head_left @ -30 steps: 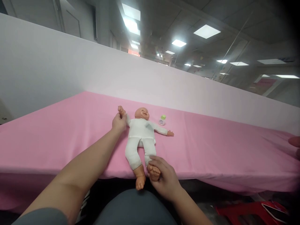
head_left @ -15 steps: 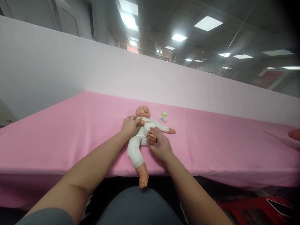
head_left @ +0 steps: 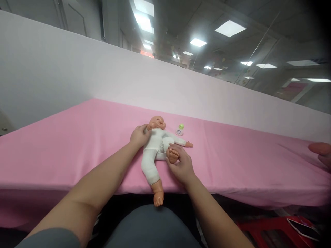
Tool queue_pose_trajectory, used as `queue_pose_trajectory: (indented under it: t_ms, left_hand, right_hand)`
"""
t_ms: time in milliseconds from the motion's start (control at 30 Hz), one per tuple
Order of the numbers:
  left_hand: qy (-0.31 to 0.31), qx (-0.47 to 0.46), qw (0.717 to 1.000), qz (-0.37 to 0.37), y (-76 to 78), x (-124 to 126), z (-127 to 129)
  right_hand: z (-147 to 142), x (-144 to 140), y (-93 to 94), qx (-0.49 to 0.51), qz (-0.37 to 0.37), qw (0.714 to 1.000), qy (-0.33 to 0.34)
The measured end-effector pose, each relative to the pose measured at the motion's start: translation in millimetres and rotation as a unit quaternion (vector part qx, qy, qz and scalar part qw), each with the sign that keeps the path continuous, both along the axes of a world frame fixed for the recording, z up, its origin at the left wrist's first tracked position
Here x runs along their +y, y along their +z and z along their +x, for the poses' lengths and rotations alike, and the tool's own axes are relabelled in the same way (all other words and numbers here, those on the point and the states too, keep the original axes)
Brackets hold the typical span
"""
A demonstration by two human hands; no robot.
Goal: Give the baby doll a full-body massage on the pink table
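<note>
A baby doll [head_left: 152,141] with a white cloth body lies on its back, head away from me. Its bare plastic feet point my way, and one leg [head_left: 158,193] hangs past the table's front edge. My left hand [head_left: 139,136] is closed around the doll's arm beside its head, mostly hiding that arm. My right hand [head_left: 184,163] grips the other foot [head_left: 173,155], holding that leg bent up toward the belly. The doll's other arm [head_left: 178,139] stretches out to the right on the cloth. Just beyond it stands a small clear bottle [head_left: 180,130] with a green cap.
A pink cloth [head_left: 240,158] covers the table. Behind it runs a white partition [head_left: 116,75] with glass above. A skin-coloured rounded object [head_left: 319,148] shows at the right edge. Below right, a phone [head_left: 303,229] lies on a red stool [head_left: 269,229].
My left hand has moved the doll's arm from across its chest outward to beside its head. My right hand has shifted slightly right with the foot, opening the bent leg a little.
</note>
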State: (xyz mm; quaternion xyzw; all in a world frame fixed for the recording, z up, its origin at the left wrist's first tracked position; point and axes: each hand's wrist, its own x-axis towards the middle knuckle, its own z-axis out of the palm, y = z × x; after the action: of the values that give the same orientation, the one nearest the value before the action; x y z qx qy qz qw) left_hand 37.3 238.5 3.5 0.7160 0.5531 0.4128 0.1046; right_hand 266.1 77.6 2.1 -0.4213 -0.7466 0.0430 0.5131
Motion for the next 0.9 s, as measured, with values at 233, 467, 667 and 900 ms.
queue_pose_trajectory:
  t_ms: [233,467,667,900]
  left_hand:
    - [0.114,-0.192,0.969,-0.110,-11.4,28,-17]
    - [0.129,-0.321,0.908,-0.237,-7.2,40,-20]
    - [0.136,-0.222,0.953,-0.155,-7.3,27,-19]
    - [-0.015,0.055,0.998,0.027,-6.4,9,7]
  right_hand:
    - [13,-67,-8.5,-0.031,-0.018,0.999,0.014]
    - [16,-83,-54.7,-0.070,-0.032,0.997,0.017]
    - [13,-81,-57.2,-0.055,-0.031,0.998,0.027]
    - [13,-61,-25.2,-0.011,0.017,1.000,-0.015]
